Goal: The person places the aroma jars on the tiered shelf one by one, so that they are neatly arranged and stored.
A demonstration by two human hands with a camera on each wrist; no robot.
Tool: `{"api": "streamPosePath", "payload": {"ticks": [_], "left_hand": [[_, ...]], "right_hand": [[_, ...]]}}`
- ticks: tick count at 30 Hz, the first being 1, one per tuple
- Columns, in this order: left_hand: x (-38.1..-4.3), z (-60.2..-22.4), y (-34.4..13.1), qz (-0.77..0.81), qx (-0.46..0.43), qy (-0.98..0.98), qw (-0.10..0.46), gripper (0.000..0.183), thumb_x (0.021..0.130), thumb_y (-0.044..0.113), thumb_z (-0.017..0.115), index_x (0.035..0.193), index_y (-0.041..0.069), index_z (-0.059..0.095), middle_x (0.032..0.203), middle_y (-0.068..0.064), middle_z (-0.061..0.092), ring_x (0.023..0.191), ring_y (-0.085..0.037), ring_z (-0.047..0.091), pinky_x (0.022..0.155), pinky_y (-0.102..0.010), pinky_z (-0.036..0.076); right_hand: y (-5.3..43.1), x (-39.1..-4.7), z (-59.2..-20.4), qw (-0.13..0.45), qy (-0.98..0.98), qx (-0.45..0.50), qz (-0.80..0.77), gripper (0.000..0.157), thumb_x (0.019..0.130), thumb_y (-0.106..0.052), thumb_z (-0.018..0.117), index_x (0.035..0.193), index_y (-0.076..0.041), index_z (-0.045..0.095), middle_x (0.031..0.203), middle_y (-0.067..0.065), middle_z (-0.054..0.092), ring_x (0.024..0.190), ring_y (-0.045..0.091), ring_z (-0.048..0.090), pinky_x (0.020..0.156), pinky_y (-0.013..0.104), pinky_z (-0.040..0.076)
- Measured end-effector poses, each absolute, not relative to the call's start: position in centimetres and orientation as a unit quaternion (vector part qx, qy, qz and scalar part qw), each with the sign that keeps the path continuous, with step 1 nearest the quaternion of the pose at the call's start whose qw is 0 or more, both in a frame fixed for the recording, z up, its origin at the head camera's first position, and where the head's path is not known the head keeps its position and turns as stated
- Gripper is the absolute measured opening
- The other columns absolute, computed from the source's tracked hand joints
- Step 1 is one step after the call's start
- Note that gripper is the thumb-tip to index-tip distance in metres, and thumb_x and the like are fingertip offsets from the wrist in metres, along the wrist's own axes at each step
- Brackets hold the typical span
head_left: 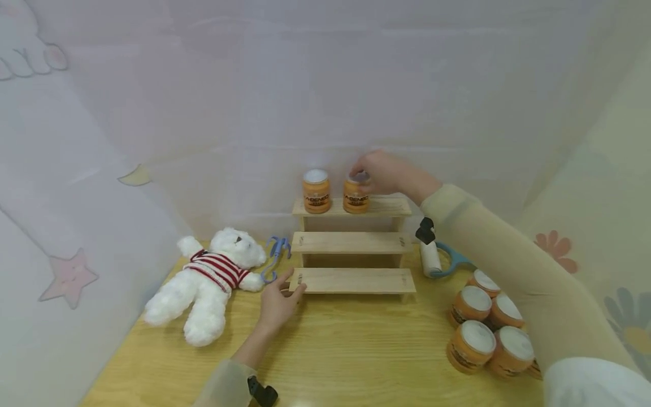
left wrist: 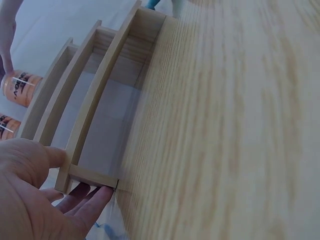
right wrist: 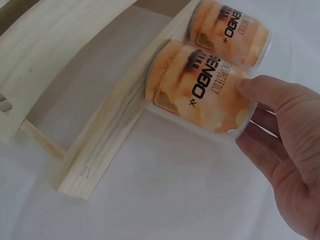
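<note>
Can (right wrist: 197, 92), cylindrical, pinched by right hand (head_left: 382, 170), grained wooden shelf (head_left: 353, 242) gripped by left hand (head_left: 277, 305)

Left fingers (left wrist: 95, 204) around one end of a wooden shelf (left wrist: 100, 85), orange cans (left wrist: 25, 91) beyond.

The head view looks forward and down over the yellowish wood-grain table (head_left: 356, 350) to its back edge; the left wrist view, close and tilted, looks along the pale three-tier wooden shelf (head_left: 353, 243) from its front left corner; the right wrist's, also close, faces its top tier (head_left: 389, 206), shared by all
</note>
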State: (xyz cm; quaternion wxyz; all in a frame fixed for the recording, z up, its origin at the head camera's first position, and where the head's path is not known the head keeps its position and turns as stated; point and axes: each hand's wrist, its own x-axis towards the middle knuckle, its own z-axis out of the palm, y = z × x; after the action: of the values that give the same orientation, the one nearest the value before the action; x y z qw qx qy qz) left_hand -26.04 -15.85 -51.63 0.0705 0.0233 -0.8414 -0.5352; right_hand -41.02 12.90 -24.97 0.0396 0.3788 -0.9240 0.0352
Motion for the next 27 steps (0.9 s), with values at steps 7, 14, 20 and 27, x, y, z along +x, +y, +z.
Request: {"api": "streamPosePath", "payload": {"ticks": [7, 14, 20, 27], "left_hand": [[-26.0, -51.5, -15.6, -0.525, 0.012, -0.848, 0.079, 0.061, 0.098, 0.021, 0.079, 0.152, 0.003, 0.057, 0.127, -0.030, 0.071, 0.100, -0.036, 0.079, 0.081, -0.036, 0.068], [-26.0, -52.0, -15.5, -0.533, 0.024, -0.843, 0.077, 0.062, 0.098, 0.021, 0.079, 0.153, 0.005, 0.057, 0.130, -0.029, 0.070, 0.102, -0.037, 0.078, 0.081, -0.036, 0.068], [-26.1, -52.4, -15.6, -0.530, 0.024, -0.844, 0.079, 0.061, 0.098, 0.023, 0.079, 0.153, 0.007, 0.058, 0.132, -0.030, 0.069, 0.105, -0.039, 0.078, 0.083, -0.039, 0.068], [-26.3, -52.7, -15.2, -0.531, 0.020, -0.844, 0.079, 0.062, 0.098, 0.024, 0.080, 0.153, 0.007, 0.058, 0.135, -0.030, 0.068, 0.106, -0.039, 0.077, 0.085, -0.040, 0.068]], "right_hand": [[15.2, -40.1, -24.0, 0.053, -0.919, 0.381, 0.082, 0.042, 0.096, -0.014, 0.077, 0.136, -0.002, 0.071, 0.140, 0.019, 0.070, 0.129, 0.041, 0.065, 0.110, 0.055, 0.055], [18.8, -38.1, -23.7, 0.051, -0.907, 0.409, 0.091, 0.039, 0.095, -0.007, 0.078, 0.132, 0.001, 0.071, 0.133, 0.020, 0.072, 0.120, 0.040, 0.069, 0.102, 0.054, 0.061], [22.1, -35.5, -24.0, 0.012, -0.915, 0.400, 0.059, 0.036, 0.094, -0.006, 0.080, 0.130, -0.006, 0.073, 0.130, 0.015, 0.072, 0.116, 0.036, 0.071, 0.099, 0.051, 0.063], [25.6, -32.8, -25.0, -0.019, -0.922, 0.384, 0.031, 0.035, 0.096, -0.015, 0.081, 0.129, -0.014, 0.074, 0.129, 0.008, 0.073, 0.113, 0.029, 0.073, 0.096, 0.045, 0.064]]}}
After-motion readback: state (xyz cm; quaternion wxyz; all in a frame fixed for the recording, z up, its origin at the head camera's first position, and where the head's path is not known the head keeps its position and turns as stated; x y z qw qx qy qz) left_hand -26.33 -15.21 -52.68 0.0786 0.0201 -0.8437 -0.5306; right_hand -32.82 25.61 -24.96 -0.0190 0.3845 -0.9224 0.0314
